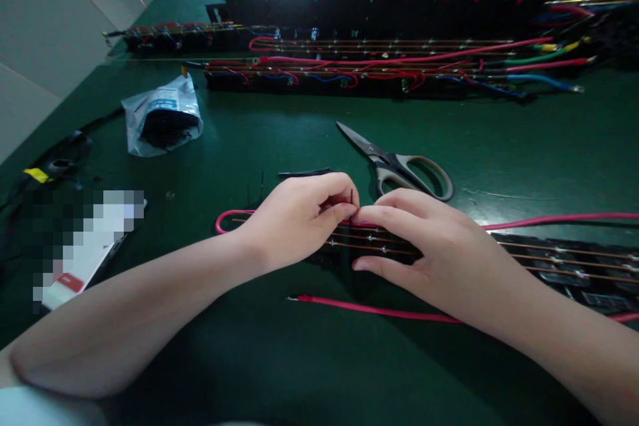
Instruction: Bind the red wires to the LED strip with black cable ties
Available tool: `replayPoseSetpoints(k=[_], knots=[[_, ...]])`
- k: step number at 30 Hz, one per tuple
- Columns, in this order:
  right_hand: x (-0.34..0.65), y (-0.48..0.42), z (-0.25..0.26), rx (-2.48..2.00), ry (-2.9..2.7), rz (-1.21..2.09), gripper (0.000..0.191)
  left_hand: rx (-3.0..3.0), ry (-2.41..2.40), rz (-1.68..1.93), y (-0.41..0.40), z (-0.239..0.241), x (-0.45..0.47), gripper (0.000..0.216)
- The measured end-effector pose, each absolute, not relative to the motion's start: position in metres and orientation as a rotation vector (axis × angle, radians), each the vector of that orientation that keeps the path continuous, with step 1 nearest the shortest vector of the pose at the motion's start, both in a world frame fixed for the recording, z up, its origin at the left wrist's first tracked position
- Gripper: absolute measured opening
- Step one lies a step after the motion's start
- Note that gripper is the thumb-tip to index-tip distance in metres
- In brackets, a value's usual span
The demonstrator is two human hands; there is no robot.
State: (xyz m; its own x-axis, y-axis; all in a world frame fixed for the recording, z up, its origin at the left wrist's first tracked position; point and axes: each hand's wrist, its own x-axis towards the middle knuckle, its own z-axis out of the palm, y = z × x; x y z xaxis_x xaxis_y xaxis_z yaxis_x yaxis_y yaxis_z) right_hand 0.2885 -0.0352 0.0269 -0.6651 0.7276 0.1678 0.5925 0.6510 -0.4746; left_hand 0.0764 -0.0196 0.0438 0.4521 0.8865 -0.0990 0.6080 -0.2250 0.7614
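Note:
A long black strip (534, 266) with copper rods and solder points lies across the table under both my hands. A red wire (559, 219) runs along its far edge and loops round at the left end. My left hand (304, 216) is closed in a pinch on a thin black cable tie (351, 198), which sticks up beside the red wire. My right hand (424, 233) straddles the strip, index fingertip at the tie and thumb at the near edge. Another thin black tie (262, 186) stands up left of my left hand.
Beyond my hands lie scissors (384, 160) and loose black ties (304, 174). A plastic bag (164, 116) of black pieces sits at the left, near a partly blurred white object (94, 253). Wired black strips (319, 83) span the back. A red lead (374, 310) lies in front.

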Motion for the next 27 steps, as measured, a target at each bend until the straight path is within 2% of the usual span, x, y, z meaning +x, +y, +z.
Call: replayPoseSetpoints(k=[13, 27], knots=[[0.2902, -0.0349, 0.0249, -1.069, -2.524, 0.535, 0.048, 1.937, 1.271, 0.488, -0.0196, 0.0437, 0.0776, 0.011], [0.2903, -0.0342, 0.0242, -1.040, -2.557, 0.487, 0.045, 1.940, 1.291, 0.503, -0.0198, 0.0411, 0.0751, 0.013]])
